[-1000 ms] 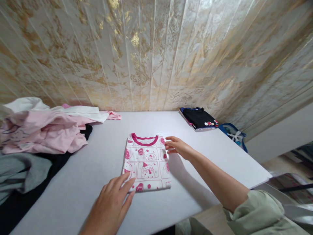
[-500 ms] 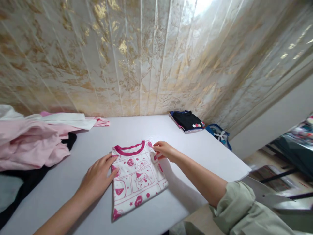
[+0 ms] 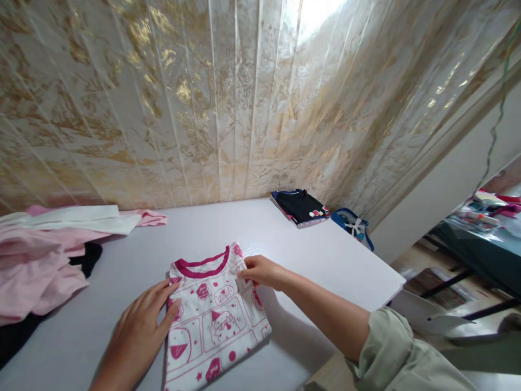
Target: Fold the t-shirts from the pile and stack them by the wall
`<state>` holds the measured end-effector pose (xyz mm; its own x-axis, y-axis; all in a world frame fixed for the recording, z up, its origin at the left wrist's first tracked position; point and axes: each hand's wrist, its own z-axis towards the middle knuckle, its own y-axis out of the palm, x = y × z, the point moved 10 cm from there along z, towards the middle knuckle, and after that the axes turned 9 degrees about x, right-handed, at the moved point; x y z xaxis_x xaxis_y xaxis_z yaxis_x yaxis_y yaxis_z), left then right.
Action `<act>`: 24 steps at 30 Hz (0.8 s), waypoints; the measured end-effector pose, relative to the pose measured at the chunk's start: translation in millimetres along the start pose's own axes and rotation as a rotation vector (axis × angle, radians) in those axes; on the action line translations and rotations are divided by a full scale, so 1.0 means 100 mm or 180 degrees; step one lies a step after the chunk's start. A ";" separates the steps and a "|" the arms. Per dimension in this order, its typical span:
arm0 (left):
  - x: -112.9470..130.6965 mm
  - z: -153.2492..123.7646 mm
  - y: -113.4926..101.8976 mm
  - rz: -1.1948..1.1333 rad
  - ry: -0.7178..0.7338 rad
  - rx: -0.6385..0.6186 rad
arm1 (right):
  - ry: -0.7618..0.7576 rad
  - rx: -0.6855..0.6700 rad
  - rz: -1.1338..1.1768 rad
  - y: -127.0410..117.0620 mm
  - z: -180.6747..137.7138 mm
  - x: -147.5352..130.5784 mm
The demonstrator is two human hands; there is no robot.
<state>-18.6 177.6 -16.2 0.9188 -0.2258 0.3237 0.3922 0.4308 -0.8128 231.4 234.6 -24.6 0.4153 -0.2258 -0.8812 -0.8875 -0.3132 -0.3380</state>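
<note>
A folded white T-shirt point(image 3: 223, 320) with pink cartoon print and a dark pink neckband lies on the white table, neck pointing away from me. My left hand point(image 3: 140, 320) rests along its left edge, fingertips by the shoulder, thumb spread apart on the printed front. On the opposite side, my right hand point(image 3: 260, 271) pinches the cloth at the upper right edge between thumb and fingers. The shirt's near left corner runs out of the picture at the bottom.
Pink and white garments point(image 3: 40, 255) are heaped at the left, with black cloth beneath. At the far right lies a stack of folded dark clothes point(image 3: 301, 206), beside a blue-trimmed bag point(image 3: 353, 225). A gold-patterned curtain point(image 3: 228, 108) hangs behind the white table point(image 3: 195, 222).
The head view has shifted, so the shirt, both hands and the clothes appear farther left and lower. Both hands stay at the shirt's sides.
</note>
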 end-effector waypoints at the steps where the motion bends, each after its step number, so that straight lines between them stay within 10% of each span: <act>1: 0.01 0.00 0.00 -0.0010 -0.0005 -0.0003 | 0.0052 0.0068 0.0032 -0.04 0.01 0.02; 7: 0.04 -0.01 -0.05 -0.0150 -0.0010 0.0058 | -0.0036 0.1144 -0.0476 -1.03 0.09 0.06; 11: 0.01 -0.01 -0.03 -0.0102 -0.0070 -0.0010 | 0.0336 0.1087 -0.0298 -1.53 0.14 0.35; 24: 0.25 0.07 0.03 -0.0409 0.0019 0.0023 | 0.0446 0.1059 -0.0519 -1.62 0.23 0.51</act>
<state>5.3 179.2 -7.0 0.8607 -0.2848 0.4221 0.5071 0.4041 -0.7613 391.4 295.2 -22.6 0.5590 -0.3286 -0.7613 -0.8143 -0.0445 -0.5787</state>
